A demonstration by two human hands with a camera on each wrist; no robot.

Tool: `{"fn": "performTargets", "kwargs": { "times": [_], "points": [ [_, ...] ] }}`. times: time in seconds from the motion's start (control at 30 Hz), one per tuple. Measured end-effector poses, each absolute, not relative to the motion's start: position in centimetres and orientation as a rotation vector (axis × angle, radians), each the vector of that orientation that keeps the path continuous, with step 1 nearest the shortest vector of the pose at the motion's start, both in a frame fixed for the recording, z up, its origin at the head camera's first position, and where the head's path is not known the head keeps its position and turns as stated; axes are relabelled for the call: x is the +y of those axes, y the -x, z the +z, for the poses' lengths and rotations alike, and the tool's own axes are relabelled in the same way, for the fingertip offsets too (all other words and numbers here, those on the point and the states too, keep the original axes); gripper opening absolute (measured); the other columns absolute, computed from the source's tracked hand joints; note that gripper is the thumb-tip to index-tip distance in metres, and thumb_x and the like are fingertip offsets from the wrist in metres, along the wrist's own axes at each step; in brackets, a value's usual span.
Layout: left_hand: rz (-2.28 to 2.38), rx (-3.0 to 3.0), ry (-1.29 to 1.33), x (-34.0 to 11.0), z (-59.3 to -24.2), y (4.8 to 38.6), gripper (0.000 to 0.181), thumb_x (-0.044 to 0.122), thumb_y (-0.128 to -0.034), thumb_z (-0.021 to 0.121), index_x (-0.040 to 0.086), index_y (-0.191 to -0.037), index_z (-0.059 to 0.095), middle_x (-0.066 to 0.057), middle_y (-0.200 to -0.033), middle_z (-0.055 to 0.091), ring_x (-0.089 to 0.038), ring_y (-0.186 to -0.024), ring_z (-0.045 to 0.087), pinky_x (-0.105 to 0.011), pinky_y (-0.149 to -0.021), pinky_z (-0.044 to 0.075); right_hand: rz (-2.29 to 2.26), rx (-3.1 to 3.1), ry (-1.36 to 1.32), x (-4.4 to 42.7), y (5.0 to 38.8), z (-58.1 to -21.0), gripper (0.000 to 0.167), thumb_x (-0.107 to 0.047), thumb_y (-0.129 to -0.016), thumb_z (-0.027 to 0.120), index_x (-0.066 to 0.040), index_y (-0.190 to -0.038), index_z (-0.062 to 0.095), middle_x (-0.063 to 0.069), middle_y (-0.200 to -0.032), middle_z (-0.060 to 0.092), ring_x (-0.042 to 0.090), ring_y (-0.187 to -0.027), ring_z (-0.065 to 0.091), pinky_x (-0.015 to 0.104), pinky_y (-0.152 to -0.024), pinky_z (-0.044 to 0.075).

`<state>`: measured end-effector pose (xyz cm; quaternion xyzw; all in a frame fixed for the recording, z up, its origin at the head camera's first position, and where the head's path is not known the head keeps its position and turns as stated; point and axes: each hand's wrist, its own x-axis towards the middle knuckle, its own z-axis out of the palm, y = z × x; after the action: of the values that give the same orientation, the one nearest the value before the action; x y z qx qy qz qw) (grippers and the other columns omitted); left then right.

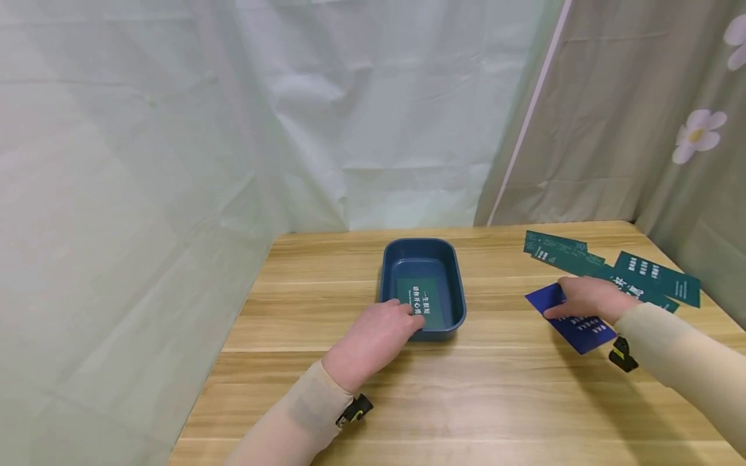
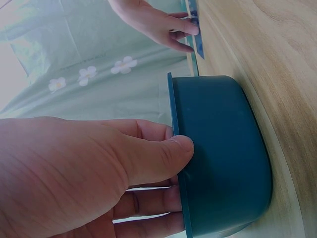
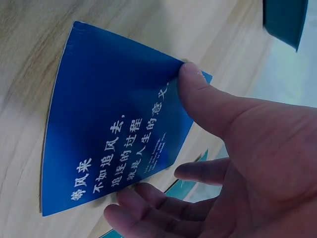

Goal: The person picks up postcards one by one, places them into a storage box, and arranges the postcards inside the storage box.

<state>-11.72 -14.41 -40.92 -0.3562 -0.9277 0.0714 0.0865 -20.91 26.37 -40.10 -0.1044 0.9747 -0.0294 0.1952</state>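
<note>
A deep blue-green rectangular plastic bin stands on the table. My left hand grips its near rim; in the left wrist view the thumb lies on the outer wall and the fingers reach over the inner side. Inside the bin lies a dark green card with white writing. Off to the right, my right hand holds a blue card by its edges. The right wrist view shows the thumb on one edge of this card and fingertips at the opposite edge, white characters facing up.
Several dark green printed cards lie overlapping beyond the right hand, towards the table's right edge. The wood-grain table ends at a pale curtain behind and on the left. A flowered curtain hangs at the right.
</note>
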Motion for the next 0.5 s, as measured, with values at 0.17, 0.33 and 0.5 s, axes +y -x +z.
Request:
{"fn": "performTargets", "kwargs": {
  "times": [0.17, 0.33, 0.5],
  "points": [
    [0.225, -2.762, 1.058, -14.4, -40.9, 11.7, 0.02, 0.009, -0.1011, 0.082, 0.024, -0.115, 0.084, 0.001, -0.108, 0.08, -0.017, -0.09, 0.071, -0.031, -0.081, 0.062, -0.07, 2.748, 0.318, 25.6, 21.2, -39.9, 0.078, -0.048, -0.092, 0.089, 0.017, -0.125, 0.06, 0.031, -0.111, 0.069, 0.042, -0.099, 0.069, 0.066, -0.094, 0.057],
    [0.228, -2.756, 1.069, -14.4, -41.0, 11.7, 0.02, 0.01, -0.1013, 0.081, 0.024, -0.115, 0.084, 0.002, -0.107, 0.08, -0.016, -0.089, 0.071, -0.031, -0.079, 0.062, -0.084, 2.719, 0.304, 25.5, 21.6, -39.7, 0.076, -0.046, -0.088, 0.093, 0.016, -0.121, 0.062, 0.026, -0.104, 0.07, 0.039, -0.095, 0.068, 0.064, -0.093, 0.058],
    [0.228, -2.753, 1.066, -14.4, -40.9, 11.7, 0.02, 0.009, -0.1011, 0.081, 0.024, -0.114, 0.084, 0.001, -0.107, 0.08, -0.016, -0.088, 0.07, -0.03, -0.079, 0.061, -0.116, 2.677, 0.228, 25.6, 22.3, -39.7, 0.087, -0.049, -0.086, 0.094, 0.019, -0.127, 0.059, 0.029, -0.109, 0.069, 0.043, -0.099, 0.067, 0.067, -0.096, 0.056]
  ]
}}
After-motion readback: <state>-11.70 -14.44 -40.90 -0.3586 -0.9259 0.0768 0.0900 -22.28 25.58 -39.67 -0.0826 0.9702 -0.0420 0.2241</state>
